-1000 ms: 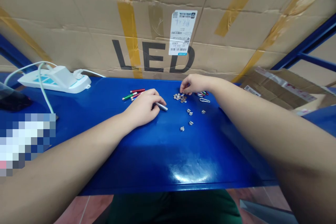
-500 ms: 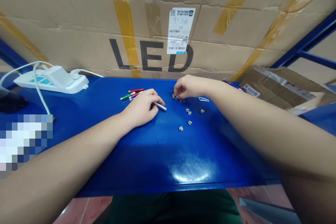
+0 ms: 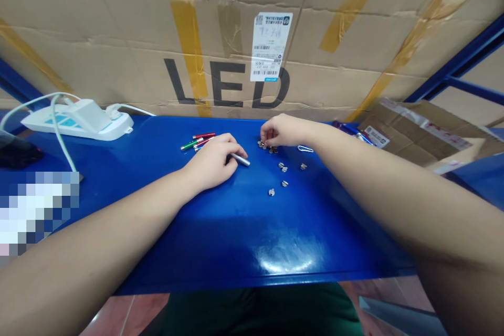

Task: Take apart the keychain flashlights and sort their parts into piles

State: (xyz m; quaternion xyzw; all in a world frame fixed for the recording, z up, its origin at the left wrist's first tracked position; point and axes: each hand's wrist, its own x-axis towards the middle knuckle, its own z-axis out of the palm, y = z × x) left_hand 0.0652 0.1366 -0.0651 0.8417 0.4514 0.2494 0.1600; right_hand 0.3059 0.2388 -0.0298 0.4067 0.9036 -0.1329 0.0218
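R hand (image 3: 282, 131) at screw pile (image 3: 266, 147), L hand (image 3: 210, 164) on silver tube (image 3: 240, 159)

R grip has dropped from just above the pile a sec ago: R fingertips (image 3: 263, 139) now pressed together down on it. Can't tell if a screw is pinched, fingers hide that. Pile sits right under them, partly covered, on the blue worktop (image 3: 252, 241). L grip curled, L fingers (image 3: 231, 148) over the tube, which sticks out past them toward the pile, low on the worktop. L hand abt same as a sec ago. Loose slotted screws (image 3: 282, 167) lie scattered in front of the pile, not touching R hand. Bent wire loop (image 3: 305, 148) just R of R hand. Red + green metal tubes (image 3: 198, 142) lie just behind L hand. Far L of worktop: white power strip (image 3: 74, 123) w/ plugged adapter (image 3: 87, 115). Along back edge: cardboard carton (image 3: 232, 84) printed LED, w/ yellow tape + barcode label (image 3: 271, 47). Torn carton flap (image 3: 409, 134) off to the R.
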